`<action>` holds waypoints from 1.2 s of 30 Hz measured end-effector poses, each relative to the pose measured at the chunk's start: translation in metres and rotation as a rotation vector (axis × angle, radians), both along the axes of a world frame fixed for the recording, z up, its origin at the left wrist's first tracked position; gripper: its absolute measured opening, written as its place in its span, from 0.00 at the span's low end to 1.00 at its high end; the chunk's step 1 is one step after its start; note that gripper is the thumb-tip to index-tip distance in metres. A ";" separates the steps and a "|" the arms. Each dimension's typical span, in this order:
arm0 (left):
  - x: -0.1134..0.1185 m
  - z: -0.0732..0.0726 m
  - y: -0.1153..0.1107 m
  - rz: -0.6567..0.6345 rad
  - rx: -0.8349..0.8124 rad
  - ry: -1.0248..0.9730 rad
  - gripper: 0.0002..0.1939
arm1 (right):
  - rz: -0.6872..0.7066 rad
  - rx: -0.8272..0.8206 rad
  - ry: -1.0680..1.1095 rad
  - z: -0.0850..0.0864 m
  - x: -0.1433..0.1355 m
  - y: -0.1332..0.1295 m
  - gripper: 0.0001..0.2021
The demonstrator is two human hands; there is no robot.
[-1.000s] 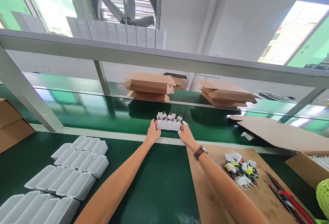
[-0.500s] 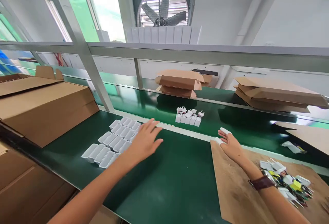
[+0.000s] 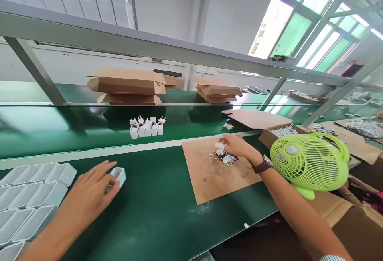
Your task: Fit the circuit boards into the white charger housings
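Observation:
My left hand (image 3: 92,193) has its thumb and fingers around a small white open-topped plastic case (image 3: 120,176), just above or on the green work surface. Rows of similar white cases (image 3: 37,207) stand beside that hand at the left. My right hand (image 3: 237,146), with a dark wristband, is closed on a small white plastic part (image 3: 220,145). Directly below it, a pile of circuit boards with white plug pieces (image 3: 228,159) lies on a brown cardboard sheet (image 3: 206,181). Fingers partly hide both held things.
Several white cases with plug parts (image 3: 146,128) stand in a row beyond the pale strip. A green fan (image 3: 308,165) is close to my right forearm. Behind it sits a carton of white parts (image 3: 283,130). Another person's arm (image 3: 350,193) shows at the right.
The view has swung right. My left hand now holds a white case beside the rows. My right hand has moved from the cardboard sheet's far corner to the pile of circuit boards.

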State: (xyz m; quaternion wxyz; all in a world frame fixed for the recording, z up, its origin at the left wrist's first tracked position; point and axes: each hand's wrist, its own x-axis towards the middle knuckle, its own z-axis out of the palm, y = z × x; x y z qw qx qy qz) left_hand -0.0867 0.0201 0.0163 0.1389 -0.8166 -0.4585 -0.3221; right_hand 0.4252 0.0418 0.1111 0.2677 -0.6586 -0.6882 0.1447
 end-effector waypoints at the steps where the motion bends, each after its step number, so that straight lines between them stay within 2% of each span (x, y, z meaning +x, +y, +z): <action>1: 0.020 -0.001 0.002 -0.067 0.027 -0.008 0.18 | 0.016 -0.030 -0.074 -0.003 -0.005 -0.010 0.07; 4: 0.070 -0.007 0.000 -0.201 0.056 -0.020 0.17 | 0.028 -0.073 -0.266 -0.019 -0.023 -0.033 0.05; 7: 0.093 -0.017 -0.009 -0.259 0.034 -0.076 0.18 | 0.011 -0.057 -0.352 -0.029 -0.037 -0.043 0.09; 10: 0.094 -0.023 -0.018 -0.285 -0.040 -0.150 0.17 | 0.018 -0.035 -0.351 -0.029 -0.046 -0.044 0.11; 13: 0.085 -0.023 -0.023 -0.282 -0.103 -0.227 0.15 | 0.063 -0.029 -0.261 -0.034 -0.063 -0.038 0.13; 18: 0.078 -0.020 -0.024 -0.225 -0.177 -0.297 0.14 | 0.239 -0.087 -0.041 -0.065 -0.129 -0.021 0.20; 21: 0.076 -0.022 -0.025 -0.214 -0.220 -0.315 0.12 | 0.374 -0.094 -0.017 -0.074 -0.155 -0.014 0.21; 25: 0.074 -0.024 -0.029 -0.255 -0.333 -0.392 0.09 | 0.676 -0.060 -0.162 -0.072 -0.151 -0.004 0.31; 27: 0.075 -0.023 -0.031 -0.276 -0.430 -0.442 0.07 | 0.751 -0.077 -0.206 -0.074 -0.143 -0.001 0.34; 28: 0.075 -0.023 -0.032 -0.284 -0.487 -0.466 0.11 | 0.745 -0.076 -0.200 -0.076 -0.140 0.000 0.35; 31: 0.076 -0.023 -0.032 -0.290 -0.644 -0.520 0.31 | 0.670 -0.048 -0.124 -0.082 -0.135 -0.003 0.35; 33: 0.076 -0.024 -0.031 -0.287 -0.708 -0.524 0.41 | 0.662 -0.031 -0.093 -0.084 -0.135 -0.008 0.35; 36: 0.076 -0.025 -0.028 -0.275 -0.776 -0.500 0.41 | 0.716 0.025 -0.132 -0.085 -0.134 -0.012 0.34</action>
